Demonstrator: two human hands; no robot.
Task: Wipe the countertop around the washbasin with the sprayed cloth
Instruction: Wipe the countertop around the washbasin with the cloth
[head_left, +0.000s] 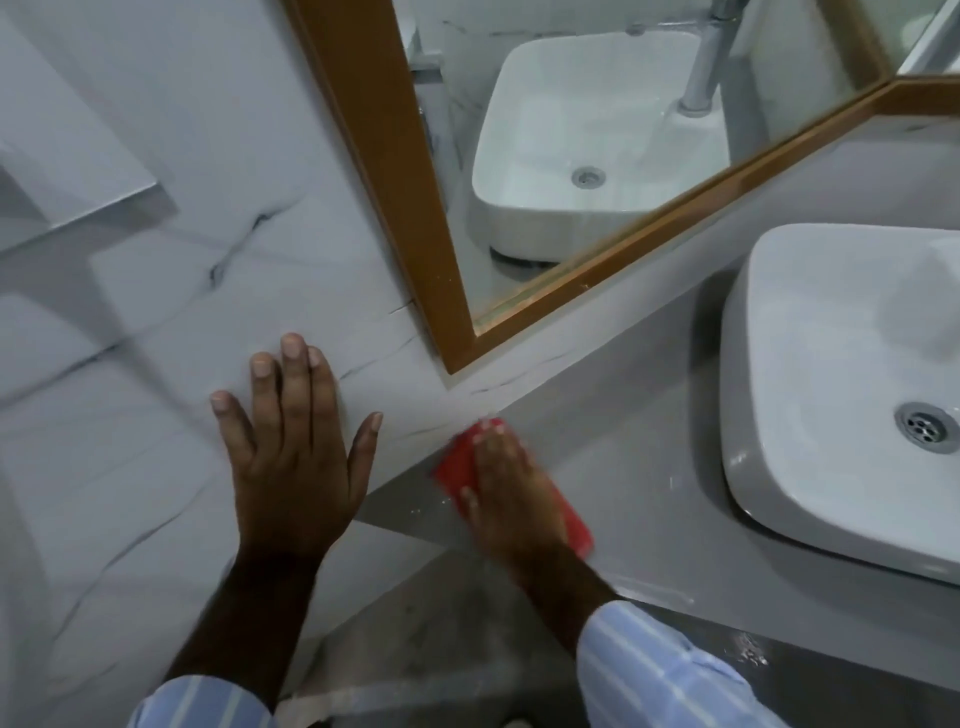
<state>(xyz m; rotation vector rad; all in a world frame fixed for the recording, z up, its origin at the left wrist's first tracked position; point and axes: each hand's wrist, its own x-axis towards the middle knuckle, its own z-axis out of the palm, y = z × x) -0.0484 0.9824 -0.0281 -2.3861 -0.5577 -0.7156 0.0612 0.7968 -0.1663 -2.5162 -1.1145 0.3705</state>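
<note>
A red cloth (457, 467) lies flat on the grey countertop (639, 467), in the back left corner where the counter meets the marble wall. My right hand (511, 499) presses down on the cloth, fingers stretched toward the wall, and covers most of it. My left hand (296, 457) rests flat on the marble side wall (156, 322), fingers spread, holding nothing. The white washbasin (841, 395) sits on the counter to the right of the cloth, with bare counter between them.
A wood-framed mirror (571, 156) hangs on the back wall above the counter and reflects the basin and a chrome tap. The basin drain (927, 427) shows at the right edge. Wet specks glint on the counter's front edge (748, 657).
</note>
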